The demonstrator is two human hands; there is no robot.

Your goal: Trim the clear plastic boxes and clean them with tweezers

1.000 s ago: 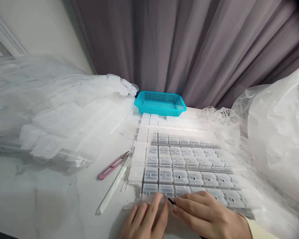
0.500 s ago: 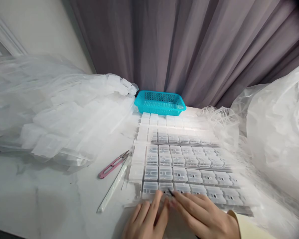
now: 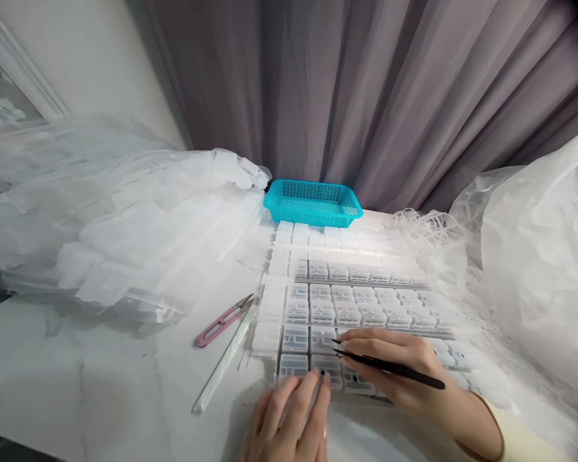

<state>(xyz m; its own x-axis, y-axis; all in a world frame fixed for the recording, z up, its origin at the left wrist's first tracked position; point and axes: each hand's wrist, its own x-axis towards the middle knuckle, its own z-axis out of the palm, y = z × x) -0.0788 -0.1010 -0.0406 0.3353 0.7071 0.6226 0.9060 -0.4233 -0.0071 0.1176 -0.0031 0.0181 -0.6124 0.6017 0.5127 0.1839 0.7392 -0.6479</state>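
Note:
Rows of small translucent plastic cases [image 3: 296,339] lie side by side across the table. My left hand [image 3: 291,420] is at the near edge, palm down, its stretched fingertips on the front row. Beside those fingertips a small black dot shows on one front-row case [image 3: 326,366]. Black tweezers [image 3: 395,367] lie in the grip of my right hand [image 3: 407,350], over the two nearest rows. The tweezers point left and their tips are apart, above the second row. I cannot make out anything between the tips. Several cases to the right are hidden under this hand.
Pink thread snips [image 3: 219,328] and a long pale wrapped strip [image 3: 224,366] lie left of the cases. A turquoise basket [image 3: 313,221] stands behind them. Large clear bags flank the table, one at left [image 3: 139,218] and one at right [image 3: 534,256], near tangled white strips [image 3: 421,234].
My right hand has moved away from my left fingertips, up and to the right, with the tweezers now in plain sight. My left hand has stayed near the same front-row case.

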